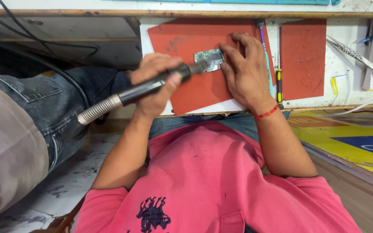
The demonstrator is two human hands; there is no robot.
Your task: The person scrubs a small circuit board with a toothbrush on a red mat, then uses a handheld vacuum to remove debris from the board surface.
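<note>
The left hand (pixel 154 82) is wrapping fully around the black handle of a hot-air tool (pixel 143 88), fingers closed tight on it, and is aiming the metal nozzle at a small green circuit board (pixel 209 59). The nozzle tip is sitting right at the board's left edge; whether it is touching cannot be told. A ribbed grey hose (pixel 96 111) is trailing from the back of the handle toward the lower left.

The right hand (pixel 246 71) is lying spread and mostly flat, grasping nothing, its fingertips (pixel 225 65) pressing against the right side of the circuit board and pinning it down. A red thread band (pixel 266 113) is circling that wrist.

The board is resting on a large red mat (pixel 195 92), which is lying on the white bench (pixel 342 82). Just beside the right hand, a screwdriver with a yellow and black handle (pixel 278 86) and a thin pale green tool (pixel 267 64) are lying between this mat and a second red mat (pixel 303 58). Farther right, metal tweezers (pixel 350 51) are lying on the bench. Another person's leg in blue jeans (pixel 44 108) is showing at the left.
</note>
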